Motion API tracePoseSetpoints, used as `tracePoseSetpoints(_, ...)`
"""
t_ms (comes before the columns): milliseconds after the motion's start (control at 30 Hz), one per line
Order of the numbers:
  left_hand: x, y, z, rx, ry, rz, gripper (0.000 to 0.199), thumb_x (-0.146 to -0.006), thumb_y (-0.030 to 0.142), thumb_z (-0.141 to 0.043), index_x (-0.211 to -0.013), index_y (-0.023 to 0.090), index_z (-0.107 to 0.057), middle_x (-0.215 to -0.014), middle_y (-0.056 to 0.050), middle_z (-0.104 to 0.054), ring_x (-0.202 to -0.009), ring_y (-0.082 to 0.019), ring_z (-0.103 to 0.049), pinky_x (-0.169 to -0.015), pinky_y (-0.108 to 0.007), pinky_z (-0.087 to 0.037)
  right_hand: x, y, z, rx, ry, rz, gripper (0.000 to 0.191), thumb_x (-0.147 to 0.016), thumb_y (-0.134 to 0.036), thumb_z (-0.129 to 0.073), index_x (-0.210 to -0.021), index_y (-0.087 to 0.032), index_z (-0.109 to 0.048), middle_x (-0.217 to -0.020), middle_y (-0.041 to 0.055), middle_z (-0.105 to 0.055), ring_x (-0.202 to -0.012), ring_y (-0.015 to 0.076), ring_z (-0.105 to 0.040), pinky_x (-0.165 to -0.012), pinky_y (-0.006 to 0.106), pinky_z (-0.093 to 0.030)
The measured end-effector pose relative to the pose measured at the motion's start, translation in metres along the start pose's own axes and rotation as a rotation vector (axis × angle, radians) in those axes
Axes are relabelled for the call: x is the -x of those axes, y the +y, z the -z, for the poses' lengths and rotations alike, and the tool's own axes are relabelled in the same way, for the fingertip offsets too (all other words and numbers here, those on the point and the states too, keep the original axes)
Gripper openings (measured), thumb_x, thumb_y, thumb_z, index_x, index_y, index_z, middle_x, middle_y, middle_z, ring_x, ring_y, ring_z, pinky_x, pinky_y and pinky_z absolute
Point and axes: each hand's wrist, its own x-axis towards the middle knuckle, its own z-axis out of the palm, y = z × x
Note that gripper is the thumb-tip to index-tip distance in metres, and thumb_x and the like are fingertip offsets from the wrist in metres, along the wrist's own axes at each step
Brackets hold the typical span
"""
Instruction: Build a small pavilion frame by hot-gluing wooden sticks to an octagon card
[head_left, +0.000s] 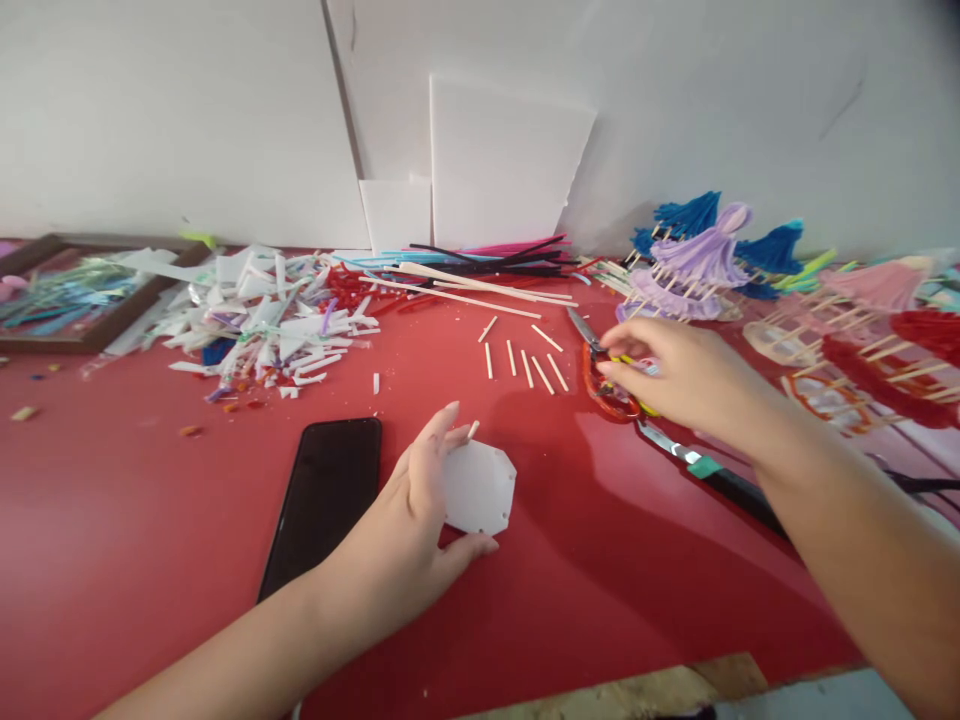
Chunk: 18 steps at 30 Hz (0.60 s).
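Left hand [431, 490] curls around white foam piece [480, 488]

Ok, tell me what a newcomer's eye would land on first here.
Probably the bright yarn-topped stick models in purple, blue, pink and red, crowded along the right side of the red tabletop. Next, perhaps, the messy heap of white scraps at the back left. Then the white plate with clipped corners in the left hand, near the middle.
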Motion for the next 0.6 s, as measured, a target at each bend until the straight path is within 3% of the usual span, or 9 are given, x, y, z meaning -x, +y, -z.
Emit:
tracePoseSetpoints(133,-0.002,-0.001,-0.001,0.044,-0.006,0.018,0.110,-0.067,0.031,-0.076,-0.141,0.024,0.005,-0.144,-0.022,-0.032,-0.132,-0.032,-0.039,-0.104,-0.053,-0.038,-0.030,-0.020,-0.018,0.173,-0.267,0.015,0.020,-0.073,-0.016,-0.056,-0.092,-0.016,-0.061,-0.085,0.0106,-0.070,-0.085,0.0260,-0.065,-0.069,0.033,-0.047)
tracePoseSetpoints(300,-0.002,0.000,0.000,0.012,-0.010,-0.012,0.108,-0.070,0.031,-0.075,-0.141,0.024,0.006,-0.140,-0.021,-0.038,-0.130,-0.031,-0.041,-0.103,-0.053,-0.038,-0.053,-0.013,-0.045,0.273,-0.359,-0.009,0.019,-0.068,-0.011,-0.056,-0.085,-0.011,-0.064,-0.083,0.0167,-0.069,-0.078,0.0291,-0.065,-0.057,0.032,-0.042)
tracePoseSetpoints(467,0.001,0.000,0.001,-0.046,-0.009,-0.074,0.105,-0.072,0.026,-0.073,-0.140,0.025,0.007,-0.133,-0.019,-0.045,-0.126,-0.030,-0.044,-0.100,-0.052,-0.042,-0.059,-0.007,-0.044,0.255,-0.260,-0.011,0.015,-0.068,-0.013,-0.057,-0.081,-0.014,-0.064,-0.080,0.0137,-0.068,-0.077,0.0269,-0.064,-0.059,0.032,-0.043)
tracePoseSetpoints(567,0.001,0.000,0.000,-0.055,-0.010,-0.080,0.103,-0.072,0.026,-0.073,-0.140,0.024,0.004,-0.131,-0.019,-0.046,-0.124,-0.031,-0.045,-0.099,-0.052,-0.042,-0.041,-0.017,-0.033,0.109,-0.096,0.031,0.016,-0.074,-0.018,-0.056,-0.089,-0.020,-0.062,-0.083,0.0067,-0.067,-0.076,0.0202,-0.062,-0.064,0.030,-0.046)
tracePoseSetpoints(600,0.001,-0.001,0.000,-0.050,-0.013,-0.080,0.103,-0.072,0.027,-0.074,-0.140,0.023,0.003,-0.130,-0.019,-0.046,-0.124,-0.031,-0.045,-0.099,-0.052,-0.042,-0.031,-0.023,-0.030,-0.085,0.024,0.090,0.014,-0.075,-0.018,-0.057,-0.088,-0.021,-0.061,-0.081,0.0047,-0.066,-0.073,0.0177,-0.061,-0.063,0.029,-0.047)
